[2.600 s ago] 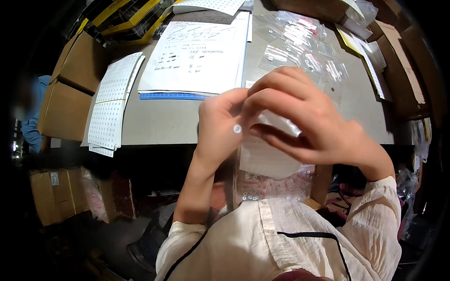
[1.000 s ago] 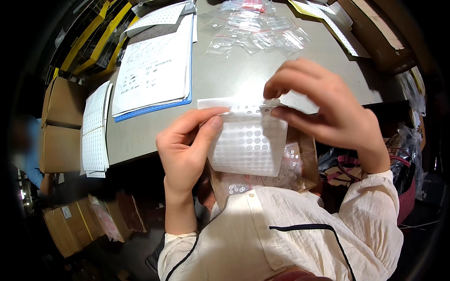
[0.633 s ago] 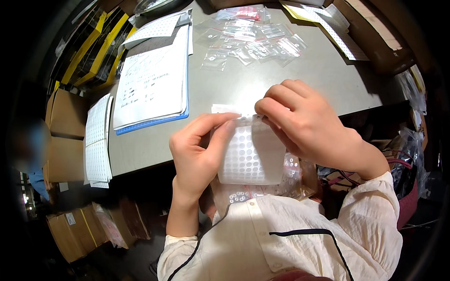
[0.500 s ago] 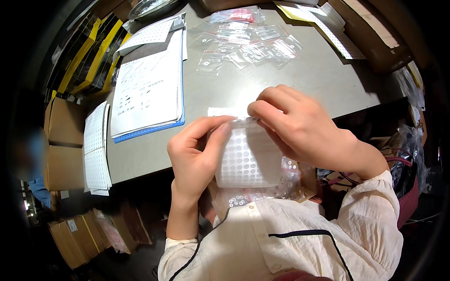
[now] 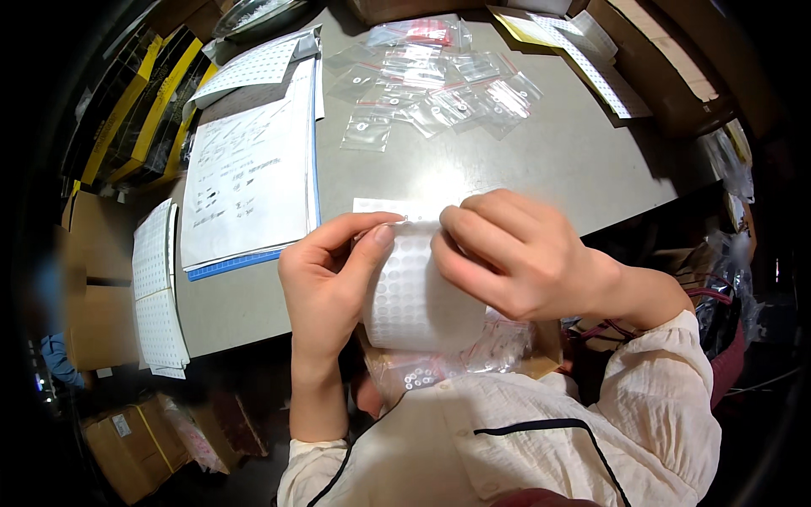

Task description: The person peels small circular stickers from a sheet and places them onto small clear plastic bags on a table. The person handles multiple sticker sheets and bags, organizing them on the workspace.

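Note:
A sheet of small round white stickers (image 5: 410, 296) curves downward in front of me, its upper part bent over at the table's near edge. My left hand (image 5: 325, 275) pinches the bend at its left end between thumb and forefinger. At the bend's right side is my right hand (image 5: 524, 253), fingers curled and closed; its fingertips touch the sheet, but what they grip is hidden. Beneath the sheet, close to my shirt, a clear plastic bag (image 5: 422, 372) contains several small white rings.
Small clear zip bags (image 5: 439, 93) lie piled on the grey table (image 5: 372, 177). Left of them is a stack of papers (image 5: 245, 177) on a blue board (image 5: 236, 264). More dotted sheets (image 5: 155, 287) rest by the left edge. Cardboard boxes (image 5: 135, 444) stand below left.
The view has shifted slightly, so the table's things appear a little lower and further left. My right fingers have moved along the sheet's bend and curled in more; the left hand keeps its pinch.

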Demonstrator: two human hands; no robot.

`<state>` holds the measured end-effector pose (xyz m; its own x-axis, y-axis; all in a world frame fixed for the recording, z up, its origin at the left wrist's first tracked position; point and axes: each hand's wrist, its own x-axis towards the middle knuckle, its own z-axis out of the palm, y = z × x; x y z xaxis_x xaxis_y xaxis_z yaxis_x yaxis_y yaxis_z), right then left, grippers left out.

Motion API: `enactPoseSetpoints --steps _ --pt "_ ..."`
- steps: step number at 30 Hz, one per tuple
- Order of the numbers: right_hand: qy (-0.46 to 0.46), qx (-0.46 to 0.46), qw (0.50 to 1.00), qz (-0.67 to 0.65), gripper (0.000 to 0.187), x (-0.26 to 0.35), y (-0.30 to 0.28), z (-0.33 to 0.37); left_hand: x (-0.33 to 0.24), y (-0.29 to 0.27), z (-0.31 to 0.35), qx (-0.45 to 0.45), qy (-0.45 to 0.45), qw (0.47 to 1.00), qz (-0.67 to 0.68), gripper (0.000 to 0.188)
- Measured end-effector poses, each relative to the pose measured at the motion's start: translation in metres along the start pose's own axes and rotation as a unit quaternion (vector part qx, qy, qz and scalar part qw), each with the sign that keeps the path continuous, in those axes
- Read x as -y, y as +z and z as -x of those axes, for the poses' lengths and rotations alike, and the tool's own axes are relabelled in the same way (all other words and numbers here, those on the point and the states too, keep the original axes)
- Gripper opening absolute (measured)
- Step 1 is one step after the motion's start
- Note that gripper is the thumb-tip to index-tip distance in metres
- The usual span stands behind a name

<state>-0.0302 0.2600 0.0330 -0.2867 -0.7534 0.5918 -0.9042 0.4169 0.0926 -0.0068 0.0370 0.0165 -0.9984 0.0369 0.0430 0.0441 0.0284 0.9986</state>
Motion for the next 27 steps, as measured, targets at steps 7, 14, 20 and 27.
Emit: enactPoseSetpoints --steps 7,14,20,27 --pt "0.082 0.027 0.975 -0.206 0.022 -0.019 -0.013 0.002 0.003 -0.004 -0.002 -0.007 -0.02 1.0 0.015 0.013" --pt "0.422 0.101 0.829 -0.353 0.025 -0.124 -0.011 -0.02 0.007 -0.004 0.0 -0.019 -0.007 1.0 0.002 0.015" --pt "0.474 0.182 0.81 -0.295 0.016 -0.156 0.018 -0.036 0.01 -0.006 0.001 -0.028 0.01 1.0 0.003 0.014" --pt "0.511 0.303 0.744 -0.305 0.015 -0.143 0.033 -0.062 0.013 -0.01 0.003 -0.016 0.008 1.0 0.01 0.015"
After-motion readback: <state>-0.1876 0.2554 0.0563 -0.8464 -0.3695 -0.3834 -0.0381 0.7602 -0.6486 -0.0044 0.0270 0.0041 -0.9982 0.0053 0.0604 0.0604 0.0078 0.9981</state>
